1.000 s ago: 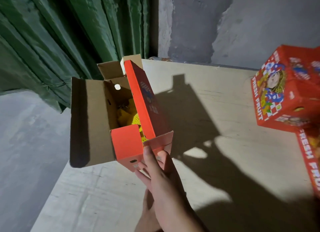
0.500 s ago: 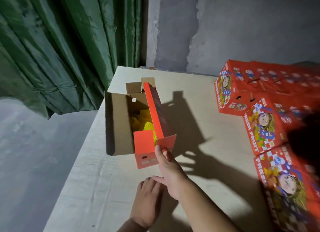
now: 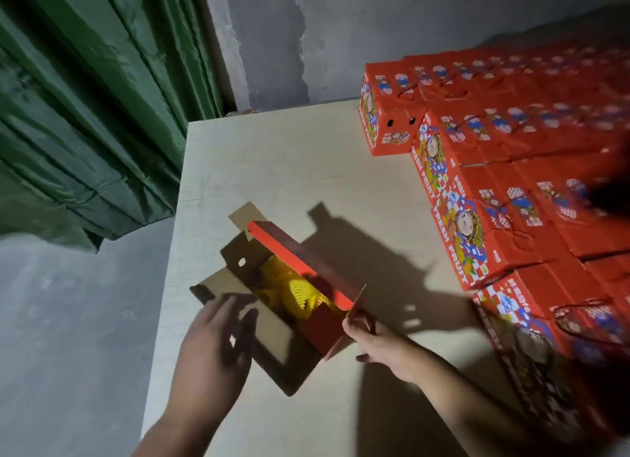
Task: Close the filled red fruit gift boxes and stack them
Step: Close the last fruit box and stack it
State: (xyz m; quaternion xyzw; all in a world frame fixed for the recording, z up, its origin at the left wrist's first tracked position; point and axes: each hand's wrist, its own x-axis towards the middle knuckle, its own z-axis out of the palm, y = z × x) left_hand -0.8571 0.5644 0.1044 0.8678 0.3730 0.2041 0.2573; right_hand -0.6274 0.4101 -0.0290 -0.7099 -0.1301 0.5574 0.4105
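An open red fruit gift box [image 3: 306, 269] lies on the pale table [image 3: 289, 170], its brown flaps spread out. Yellow foam-netted fruit [image 3: 300, 293] shows inside. My right hand [image 3: 378, 344] pinches the near corner flap of the box. My left hand [image 3: 214, 344] hovers with fingers spread over the box's left brown flap [image 3: 221, 286]; whether it touches is unclear. Closed red boxes [image 3: 477, 235] printed "FRESH FRUIT" stand stacked in rows on the right.
A green curtain [image 3: 85, 115] hangs at the left, beyond the table's left edge. A grey concrete wall [image 3: 341, 30] rises behind the table. Grey floor [image 3: 68, 337] lies below on the left. The stacked boxes fill the table's right side.
The view has swung right and down, showing many more stacked boxes. The open box sits turned at an angle. My left hand has risen from the table to the left flap.
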